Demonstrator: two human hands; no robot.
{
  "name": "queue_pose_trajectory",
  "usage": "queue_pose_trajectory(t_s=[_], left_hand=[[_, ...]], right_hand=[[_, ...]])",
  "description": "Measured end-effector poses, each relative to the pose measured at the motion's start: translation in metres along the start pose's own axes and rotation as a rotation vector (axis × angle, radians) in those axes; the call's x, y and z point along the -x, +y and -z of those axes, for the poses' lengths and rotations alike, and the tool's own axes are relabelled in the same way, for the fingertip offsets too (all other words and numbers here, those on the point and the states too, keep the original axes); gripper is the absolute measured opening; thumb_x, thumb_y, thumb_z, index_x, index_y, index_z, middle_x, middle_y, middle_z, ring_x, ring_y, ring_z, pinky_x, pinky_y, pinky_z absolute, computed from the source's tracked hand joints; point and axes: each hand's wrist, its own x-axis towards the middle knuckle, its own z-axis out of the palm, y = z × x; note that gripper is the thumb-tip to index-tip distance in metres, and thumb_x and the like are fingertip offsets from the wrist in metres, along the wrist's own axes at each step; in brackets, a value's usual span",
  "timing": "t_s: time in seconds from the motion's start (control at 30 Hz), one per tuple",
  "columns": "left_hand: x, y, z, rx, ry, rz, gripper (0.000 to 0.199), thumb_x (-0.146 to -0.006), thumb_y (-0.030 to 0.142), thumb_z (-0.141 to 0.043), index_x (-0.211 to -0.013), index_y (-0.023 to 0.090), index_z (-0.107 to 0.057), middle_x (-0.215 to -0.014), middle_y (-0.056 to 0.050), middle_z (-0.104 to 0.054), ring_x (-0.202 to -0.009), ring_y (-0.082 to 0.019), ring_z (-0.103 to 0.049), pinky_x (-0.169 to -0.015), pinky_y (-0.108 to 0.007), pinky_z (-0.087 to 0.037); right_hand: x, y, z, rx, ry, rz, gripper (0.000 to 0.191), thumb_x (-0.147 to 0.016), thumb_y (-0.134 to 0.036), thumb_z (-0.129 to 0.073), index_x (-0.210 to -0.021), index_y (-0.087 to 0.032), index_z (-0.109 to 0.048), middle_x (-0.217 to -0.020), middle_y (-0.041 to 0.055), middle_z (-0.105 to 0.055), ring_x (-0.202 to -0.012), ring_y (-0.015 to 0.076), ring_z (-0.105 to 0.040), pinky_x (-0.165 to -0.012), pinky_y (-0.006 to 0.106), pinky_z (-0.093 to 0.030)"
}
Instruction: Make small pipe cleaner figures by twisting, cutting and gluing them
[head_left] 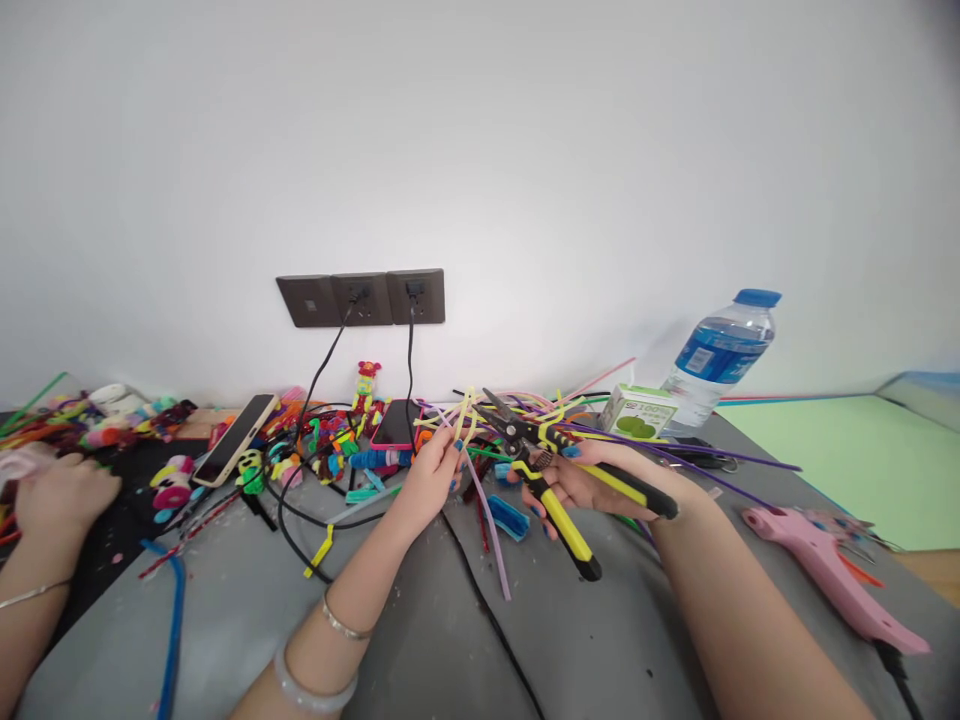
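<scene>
My left hand [431, 475] is closed, pinching a pale yellow pipe cleaner [466, 412] that is bent into a loop. Just to its right, my right hand [581, 487] holds wire-cutting pliers [559, 515] with yellow and black handles. The handles are spread and the dark jaws point up and left, close to the yellow stem. Behind both hands lies a loose heap of yellow, pink and purple pipe cleaners [637, 440]. One lilac pipe cleaner [491, 515] hangs below my left hand toward the grey table [420, 640].
Another person's hand [64, 500] works at far left. Small pipe-cleaner figures [174, 488], a phone [236, 440] and black cables [480, 590] crowd the left and middle. At right are a green-white box [639, 412], a tilted water bottle [721, 355] and a pink glue gun [832, 575].
</scene>
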Motion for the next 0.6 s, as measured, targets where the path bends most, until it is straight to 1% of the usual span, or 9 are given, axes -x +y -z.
queue_pose_trajectory(t_s=[0.07,0.13,0.2,0.27,0.33,0.4,0.5,0.6], left_hand=[[0.0,-0.002,0.001,-0.113,-0.008,-0.035,0.034,-0.091,0.039,-0.051,-0.115,0.016,-0.059,-0.065,0.005,-0.041,-0.047,-0.007,-0.031,-0.046,-0.02,-0.026],[0.001,-0.003,0.002,-0.264,-0.007,-0.094,0.034,-0.092,0.036,-0.049,-0.117,0.017,-0.061,-0.063,0.003,-0.046,-0.049,-0.01,-0.037,-0.048,-0.022,-0.031],[0.002,-0.004,0.002,-0.413,0.014,-0.155,0.033,-0.092,0.03,-0.045,-0.116,0.018,-0.063,-0.065,0.0,-0.054,-0.056,-0.014,-0.047,-0.056,-0.024,-0.04],[0.003,-0.002,0.003,-0.509,0.03,-0.19,0.033,-0.091,0.024,-0.043,-0.115,0.017,-0.065,-0.074,-0.003,-0.063,-0.065,-0.017,-0.056,-0.066,-0.028,-0.045],[0.003,0.001,0.003,-0.554,0.043,-0.202,0.034,-0.09,0.021,-0.043,-0.115,0.017,-0.066,-0.081,-0.006,-0.068,-0.072,-0.02,-0.06,-0.074,-0.03,-0.047],[0.004,0.004,0.004,-0.568,0.07,-0.214,0.035,-0.09,0.019,-0.044,-0.116,0.017,-0.067,-0.085,-0.008,-0.07,-0.076,-0.021,-0.063,-0.079,-0.031,-0.047],[0.004,0.007,0.005,-0.554,0.116,-0.227,0.034,-0.088,0.016,-0.048,-0.114,0.018,-0.069,-0.085,-0.008,-0.071,-0.076,-0.023,-0.064,-0.078,-0.031,-0.047],[0.004,0.007,0.005,-0.55,0.122,-0.223,0.034,-0.087,0.015,-0.049,-0.113,0.019,-0.07,-0.078,-0.006,-0.069,-0.073,-0.022,-0.062,-0.077,-0.03,-0.046]], right_hand=[[-0.003,0.001,0.0,-0.013,-0.002,0.012,0.039,-0.075,-0.054,-0.06,-0.093,-0.02,-0.06,-0.092,0.0107,-0.068,-0.085,0.0236,-0.066,-0.081,0.039,-0.053],[-0.005,0.003,0.001,-0.026,0.026,0.019,0.038,-0.075,-0.052,-0.06,-0.095,-0.02,-0.061,-0.091,0.0103,-0.068,-0.086,0.0231,-0.067,-0.082,0.036,-0.052],[-0.005,0.003,0.002,-0.034,0.06,0.013,0.04,-0.073,-0.052,-0.061,-0.096,-0.019,-0.061,-0.091,0.0107,-0.069,-0.087,0.0238,-0.067,-0.082,0.037,-0.052],[-0.005,0.003,0.002,-0.029,0.092,-0.001,0.042,-0.071,-0.051,-0.062,-0.096,-0.018,-0.062,-0.091,0.0108,-0.069,-0.084,0.024,-0.067,-0.08,0.038,-0.053],[-0.005,0.002,0.0,-0.011,0.148,-0.013,0.042,-0.07,-0.049,-0.065,-0.096,-0.017,-0.062,-0.09,0.0097,-0.07,-0.079,0.0222,-0.066,-0.076,0.037,-0.054],[-0.005,0.002,-0.003,0.008,0.219,-0.02,0.039,-0.069,-0.046,-0.069,-0.095,-0.017,-0.061,-0.089,0.0076,-0.07,-0.072,0.0191,-0.065,-0.07,0.034,-0.054],[-0.007,0.002,-0.006,0.021,0.292,-0.029,0.034,-0.068,-0.043,-0.072,-0.088,-0.018,-0.059,-0.086,0.006,-0.07,-0.065,0.0171,-0.063,-0.065,0.033,-0.054],[-0.008,0.004,-0.008,0.028,0.343,-0.017,0.032,-0.068,-0.041,-0.073,-0.085,-0.019,-0.057,-0.083,0.0053,-0.07,-0.064,0.0178,-0.064,-0.064,0.034,-0.055]])
